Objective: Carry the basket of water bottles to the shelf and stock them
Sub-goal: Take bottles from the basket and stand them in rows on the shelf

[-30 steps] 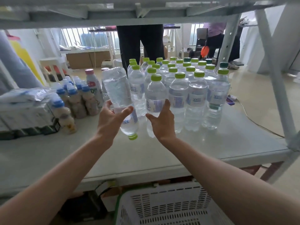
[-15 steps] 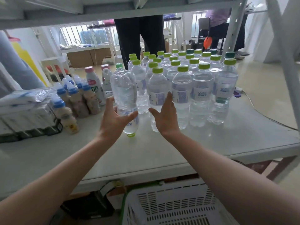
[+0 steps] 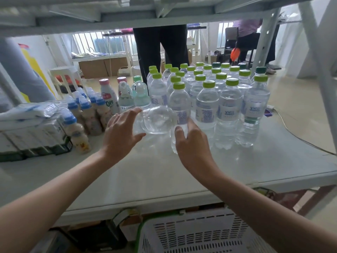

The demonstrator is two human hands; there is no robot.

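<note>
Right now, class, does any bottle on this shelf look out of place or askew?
Yes. One water bottle lies tipped sideways between the left hand and right hand, its base facing the camera, while the green-capped bottles behind stand upright.

Clear water bottles, green caps, seemingly bluish labels.

We are gripping a clear plastic water bottle in our left hand, its base facing us, just left of the green-capped bottle cluster; our right hand is touching the cluster's front bottle.
</note>
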